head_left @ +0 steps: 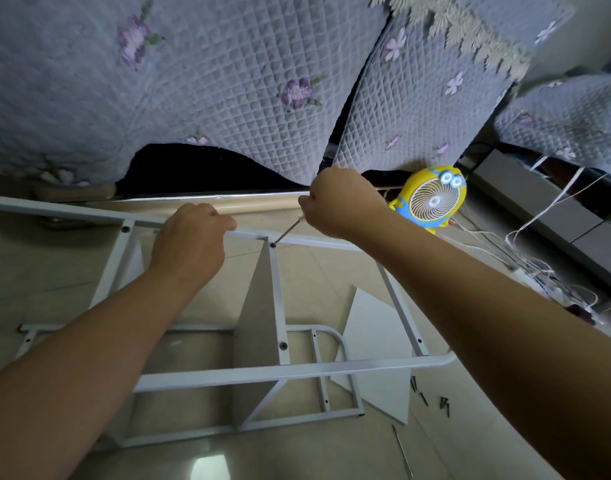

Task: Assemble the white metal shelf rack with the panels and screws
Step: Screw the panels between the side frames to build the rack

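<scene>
Grips a screwdriver (288, 232) in the right hand (342, 202), fingers (309, 207) curled tight into a fist round the handle, with the handle itself hidden inside. Points the thin shaft from the fist down toward 7 o'clock, tip seated on a dark screw (273, 244) at the joint between the upright shelf panel (257, 323) and the upper rail (72, 211) of the white metal shelf rack (297, 370). Steadies that rail with the left hand (190, 244), fingers (222, 223) wrapped over the tube at 9 o'clock of the screw, near it but apart.

Rack on its side on the tiled floor (55, 271), long rails running roughly from 9 o'clock to 4 o'clock, panel standing crosswise between them. At the panel's near end, a fitted screw (282, 346) in place.

Probably partway through driving that one screw. Best to turn in line with the slanted shaft, 1 o'clock to 7 o'clock, with the right hand as the nearer one, and to brace the rail against twist with the left.

Flat on the floor at 4 o'clock of the joint, partly under the rack: a loose white panel (373, 341). Beyond it at 5 o'clock, a few dark spare screws (420, 389).

At 3 o'clock of the right hand, a yellow cartoon-figure fan (434, 202). No brand, label or legible writing anywhere in view.
</scene>
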The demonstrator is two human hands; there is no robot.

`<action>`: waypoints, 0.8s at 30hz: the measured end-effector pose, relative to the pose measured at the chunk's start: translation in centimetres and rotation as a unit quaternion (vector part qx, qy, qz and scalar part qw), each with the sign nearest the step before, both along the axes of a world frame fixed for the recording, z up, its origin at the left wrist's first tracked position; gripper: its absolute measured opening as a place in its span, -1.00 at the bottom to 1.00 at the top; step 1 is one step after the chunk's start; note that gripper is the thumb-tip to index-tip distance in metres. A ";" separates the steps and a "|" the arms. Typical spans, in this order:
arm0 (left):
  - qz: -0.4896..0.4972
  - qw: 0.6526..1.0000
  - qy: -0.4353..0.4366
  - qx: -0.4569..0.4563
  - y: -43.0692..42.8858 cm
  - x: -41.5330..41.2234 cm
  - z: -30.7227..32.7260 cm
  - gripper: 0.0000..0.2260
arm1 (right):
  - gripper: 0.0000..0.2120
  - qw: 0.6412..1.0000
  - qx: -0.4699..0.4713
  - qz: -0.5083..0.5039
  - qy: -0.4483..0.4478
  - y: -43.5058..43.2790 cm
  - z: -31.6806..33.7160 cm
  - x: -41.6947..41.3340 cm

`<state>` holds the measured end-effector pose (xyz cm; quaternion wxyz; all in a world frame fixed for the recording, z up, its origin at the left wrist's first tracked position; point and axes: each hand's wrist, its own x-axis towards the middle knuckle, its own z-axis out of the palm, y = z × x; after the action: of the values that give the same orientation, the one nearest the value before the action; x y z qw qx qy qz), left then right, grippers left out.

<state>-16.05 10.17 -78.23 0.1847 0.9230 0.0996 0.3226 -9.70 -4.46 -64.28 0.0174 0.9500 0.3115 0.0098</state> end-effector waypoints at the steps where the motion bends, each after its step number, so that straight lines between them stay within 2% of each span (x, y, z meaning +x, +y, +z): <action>1: -0.001 1.000 -0.005 0.001 0.0 -0.2 0.0 -0.72 | -0.61 1.000 0.011 0.001 0.005 -0.5 -0.1 0.2; 4: 0.004 1.000 0.002 0.014 -0.5 -0.5 0.3 -0.73 | -0.58 0.997 0.081 -0.005 0.006 -3.0 -0.5 0.5; 7: 0.025 0.997 0.063 0.023 -0.6 -0.6 1.0 -0.73 | -0.57 0.988 0.150 -0.024 -0.016 -6.6 -1.0 0.1; 10: 0.009 0.996 0.053 0.073 -1.0 -1.0 2.0 -0.75 | -0.73 0.959 0.270 -0.073 0.037 -10.6 -1.9 0.0; 12: -0.032 0.995 0.040 0.089 -2.5 -1.0 2.7 -0.76 | -0.78 0.931 0.338 -0.108 0.083 -13.1 -2.9 0.1; 14: -0.109 0.988 0.041 0.096 -5.1 -1.0 3.2 -0.67 | -0.76 0.916 0.367 -0.129 0.098 -15.4 -4.4 0.0; 20: -0.295 0.949 0.044 0.106 -15.2 -1.5 3.0 -0.66 | -0.75 0.886 0.433 -0.151 0.068 -21.3 -8.0 -1.2; 24: -0.345 0.917 0.034 0.197 -20.2 -0.8 2.5 -0.62 | -0.74 0.858 0.468 -0.204 0.058 -26.0 -10.3 -2.0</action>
<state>-16.84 -10.04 -75.68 0.0957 0.9281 -0.2845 0.2203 -11.70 -30.48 -74.62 -0.4453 0.8875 0.0703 0.0959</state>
